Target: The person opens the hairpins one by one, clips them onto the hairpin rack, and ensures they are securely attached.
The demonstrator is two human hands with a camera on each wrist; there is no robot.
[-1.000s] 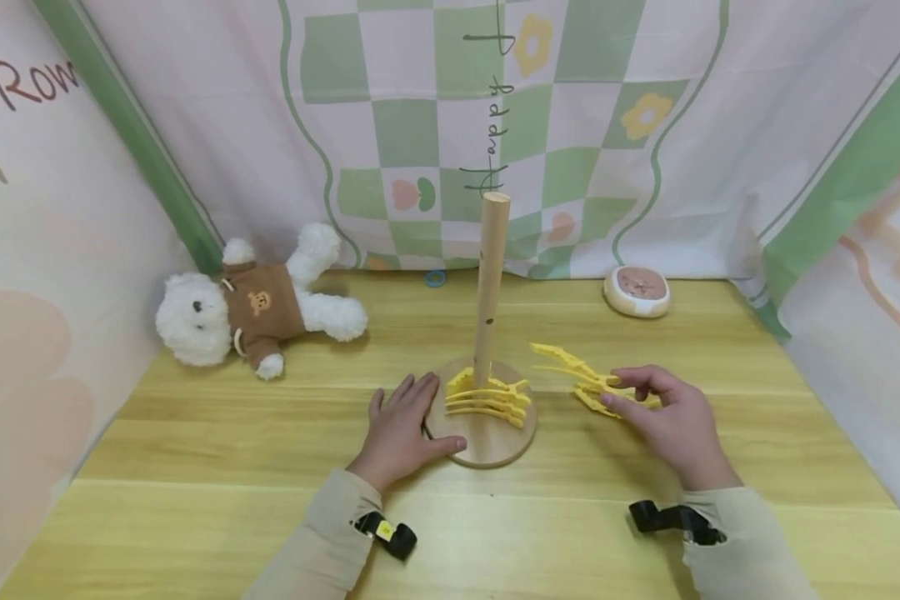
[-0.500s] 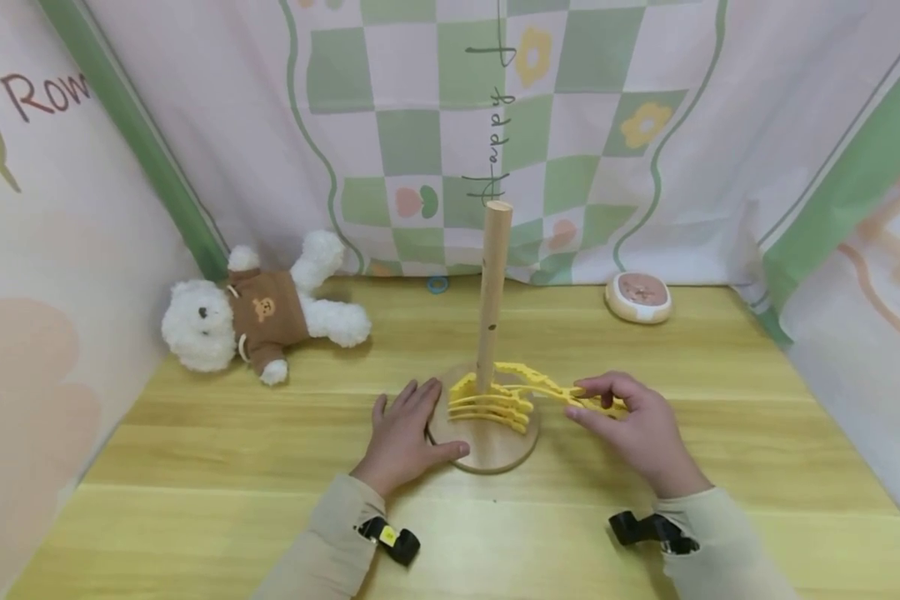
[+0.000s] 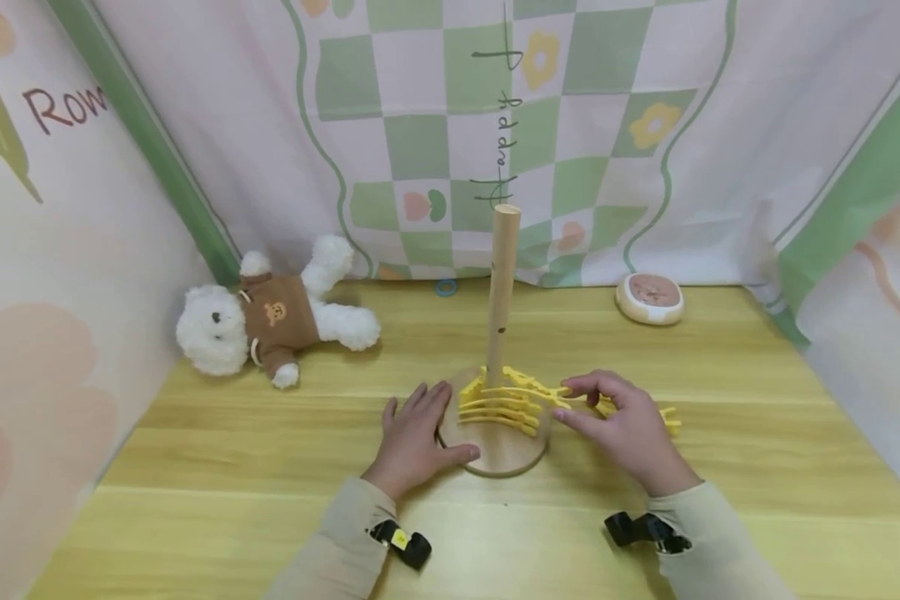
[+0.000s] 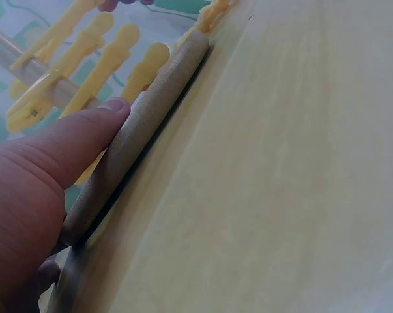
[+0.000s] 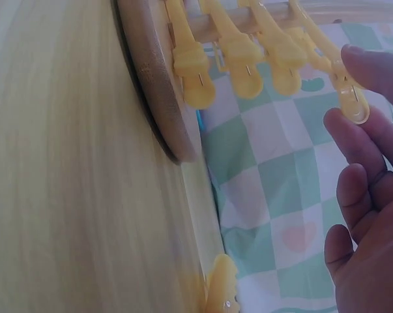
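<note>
A wooden post (image 3: pixel 502 292) stands upright on a round wooden base (image 3: pixel 499 460). Several yellow alligator hair clips (image 5: pixel 243 62) sit around the post's lower part, one above another. With spread fingers, my left hand (image 3: pixel 416 446) rests on the base's left side; its thumb lies along the rim in the left wrist view. Between thumb and fingertips, my right hand (image 3: pixel 626 429) pinches the tail end of another yellow hair clip (image 5: pixel 352 101), whose two arms reach around the post above the others. More yellow clip pieces (image 3: pixel 672 421) show on the table, partly behind the right hand.
A white plush dog (image 3: pixel 273 317) in a brown top lies at the back left. Against the patterned curtain are a small blue ring (image 3: pixel 446 287) and, to the right, a white-and-pink round device (image 3: pixel 650 298). Fabric walls border the wooden table (image 3: pixel 270 500) left and right.
My right hand has moved left with its clip, bringing the clip's arms from beside the post to around it. The left hand stays on the base. The head view has shifted slightly.
</note>
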